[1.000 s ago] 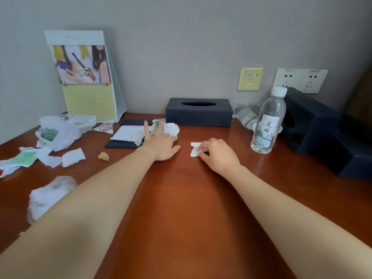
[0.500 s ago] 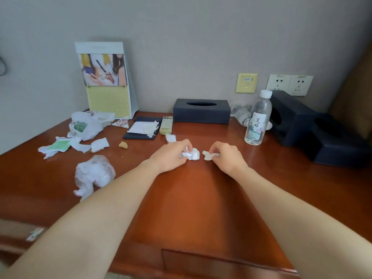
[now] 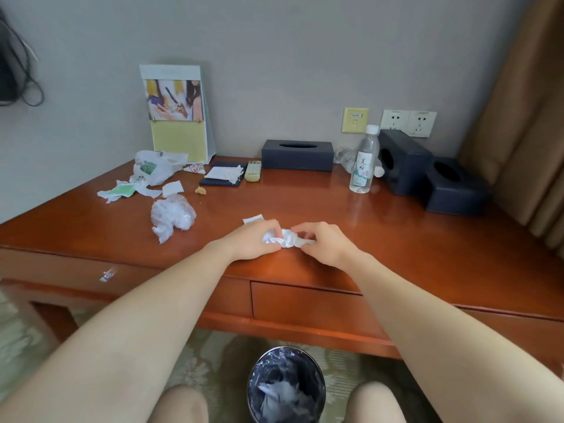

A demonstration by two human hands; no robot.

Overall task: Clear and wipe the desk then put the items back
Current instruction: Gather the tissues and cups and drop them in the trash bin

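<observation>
My left hand [image 3: 254, 241] and right hand [image 3: 325, 244] meet near the front edge of the table [image 3: 396, 236]. Each pinches one end of a single crumpled tissue [image 3: 282, 238], and the curled fingers hide much of it. A small paper scrap [image 3: 252, 218] lies just beyond the left knuckles; I cannot tell whether part of it is covered. Well to the left of the hands sits a clear plastic wad [image 3: 172, 215] (contents too blurred to name). Beyond the right hand a water bottle [image 3: 364, 161] stands upright. Below the hands, on the floor, a lined bin [image 3: 285, 350] is cut off by the frame's bottom edge.
</observation>
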